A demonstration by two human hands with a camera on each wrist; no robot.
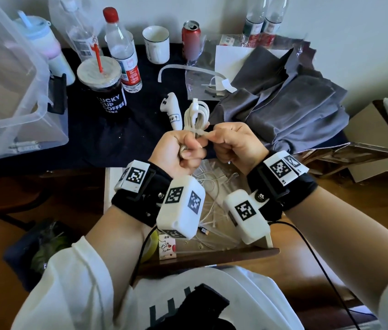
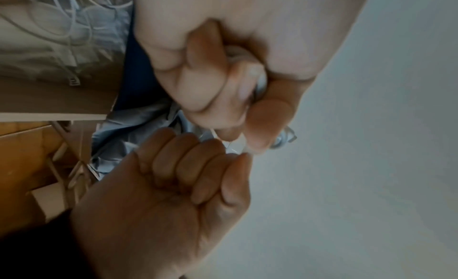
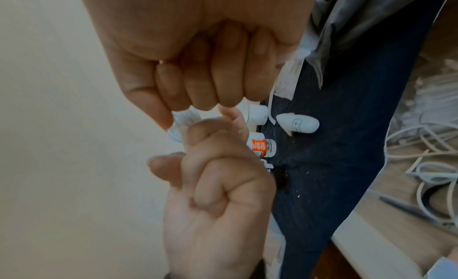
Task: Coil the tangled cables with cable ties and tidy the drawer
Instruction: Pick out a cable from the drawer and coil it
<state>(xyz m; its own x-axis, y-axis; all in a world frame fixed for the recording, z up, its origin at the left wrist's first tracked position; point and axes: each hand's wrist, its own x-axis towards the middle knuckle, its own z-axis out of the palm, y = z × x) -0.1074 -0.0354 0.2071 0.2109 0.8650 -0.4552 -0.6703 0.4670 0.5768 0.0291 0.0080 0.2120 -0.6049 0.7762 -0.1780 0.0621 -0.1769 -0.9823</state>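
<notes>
Now, grip, left hand: the left hand (image 1: pixel 178 148) is a closed fist round the lower part of the coiled white cable (image 1: pixel 196 115), whose loops stand up out of the fist over the dark tabletop (image 1: pixel 107 144).
Grip, right hand: the right hand (image 1: pixel 234 145) pinches a thin white cable tie (image 1: pixel 203 134) between thumb and forefinger, right at the waist of the bundle; the other fingers are curled in.
Where the rest waits: loose white cables (image 1: pixel 208 184) lie tangled in the open drawer (image 1: pixel 212 254) below both wrists.
Risk, loops: if the fist eases while the tie is slack, the loops will probably spring apart and the coil must be wound afresh.
Risk, tie: the pinch is narrow and on a slick strip, so the tail may slip free; whether it is already threaded through its head I cannot tell.
Risk, table: a hard pull toward the body could jerk the bundle into the white controller (image 1: pixel 172 109) or the coffee cup (image 1: pixel 103 85) just behind.
Writing, cup: "LUCKY CUP COFFEE" in white on the black sleeve.
Writing, controller: a small handwritten label, not legible.
Writing, bottle: the red-capped water bottle (image 1: pixel 122 51) has a red and white label too small to read.
Writing, wristbands: black-and-white square marker codes only.
</notes>
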